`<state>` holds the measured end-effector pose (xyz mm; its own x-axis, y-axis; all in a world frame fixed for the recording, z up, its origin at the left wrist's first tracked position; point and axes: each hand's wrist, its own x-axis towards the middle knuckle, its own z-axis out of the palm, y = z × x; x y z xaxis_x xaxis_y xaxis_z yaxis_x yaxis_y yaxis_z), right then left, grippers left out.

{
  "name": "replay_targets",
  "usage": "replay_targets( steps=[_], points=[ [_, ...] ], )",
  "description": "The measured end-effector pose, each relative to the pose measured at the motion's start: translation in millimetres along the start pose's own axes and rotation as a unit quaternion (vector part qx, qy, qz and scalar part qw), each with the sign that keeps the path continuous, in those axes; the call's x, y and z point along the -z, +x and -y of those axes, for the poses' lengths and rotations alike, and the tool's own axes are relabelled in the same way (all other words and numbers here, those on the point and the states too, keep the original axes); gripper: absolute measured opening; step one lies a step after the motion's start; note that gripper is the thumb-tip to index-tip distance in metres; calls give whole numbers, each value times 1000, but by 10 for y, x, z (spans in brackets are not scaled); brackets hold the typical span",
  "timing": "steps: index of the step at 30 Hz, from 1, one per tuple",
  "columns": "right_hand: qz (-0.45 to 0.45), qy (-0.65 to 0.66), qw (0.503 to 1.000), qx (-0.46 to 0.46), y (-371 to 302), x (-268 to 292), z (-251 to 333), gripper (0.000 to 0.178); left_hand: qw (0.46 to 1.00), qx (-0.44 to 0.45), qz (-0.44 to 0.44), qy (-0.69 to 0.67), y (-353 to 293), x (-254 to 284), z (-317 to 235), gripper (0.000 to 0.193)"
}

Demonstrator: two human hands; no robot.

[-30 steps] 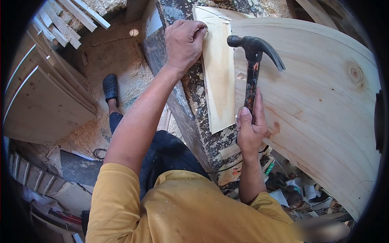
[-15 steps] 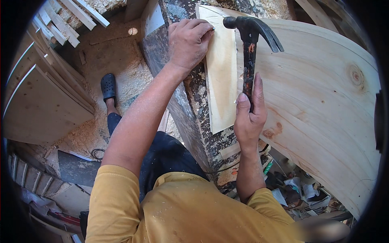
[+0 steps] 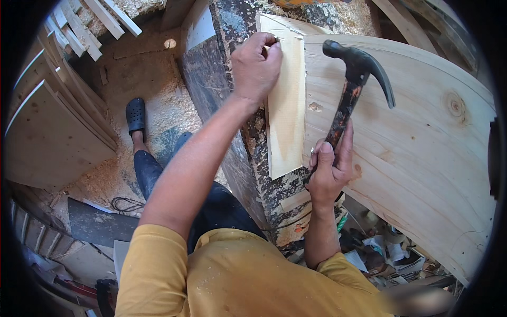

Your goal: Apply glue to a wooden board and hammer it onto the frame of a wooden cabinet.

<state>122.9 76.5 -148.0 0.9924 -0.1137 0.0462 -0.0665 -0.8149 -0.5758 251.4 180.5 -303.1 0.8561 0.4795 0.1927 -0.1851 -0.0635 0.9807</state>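
My left hand (image 3: 257,67) is closed in a pinch at the far end of a pale, narrow wooden board (image 3: 288,111). A tiny dark tip shows at its thumb and forefinger, too small to name. In my right hand (image 3: 330,171) is a claw hammer (image 3: 346,113), gripped by its dark, worn handle. Its black head is up and to the right of my left hand, with the claw turned right. The narrow board lies along the left edge of a wide, curved wooden panel (image 3: 401,127).
Beneath the boards is a paint-spotted bench (image 3: 259,153). Curved panels (image 3: 58,134) lean at the left, with wooden strips (image 3: 105,18) beyond them. Sawdust covers the floor (image 3: 153,79). Clutter (image 3: 380,248) lies below the large panel at the lower right.
The hammer has moved to the right and nearer me, away from my left hand, and its handle leans more. My left hand stays pinched, shifted slightly right and nearer.
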Motion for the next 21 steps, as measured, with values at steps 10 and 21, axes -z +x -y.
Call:
replay_targets(
  steps=[10, 21],
  points=[
    [41, 123, 991, -43, 97, 493, 400, 60, 896, 283, -186, -288, -179, -516, -287, 13],
    [104, -138, 982, 79, 294, 1208, 1163, 56, 930, 254, -218, -151, -118, -620, -243, 11]
  ],
)
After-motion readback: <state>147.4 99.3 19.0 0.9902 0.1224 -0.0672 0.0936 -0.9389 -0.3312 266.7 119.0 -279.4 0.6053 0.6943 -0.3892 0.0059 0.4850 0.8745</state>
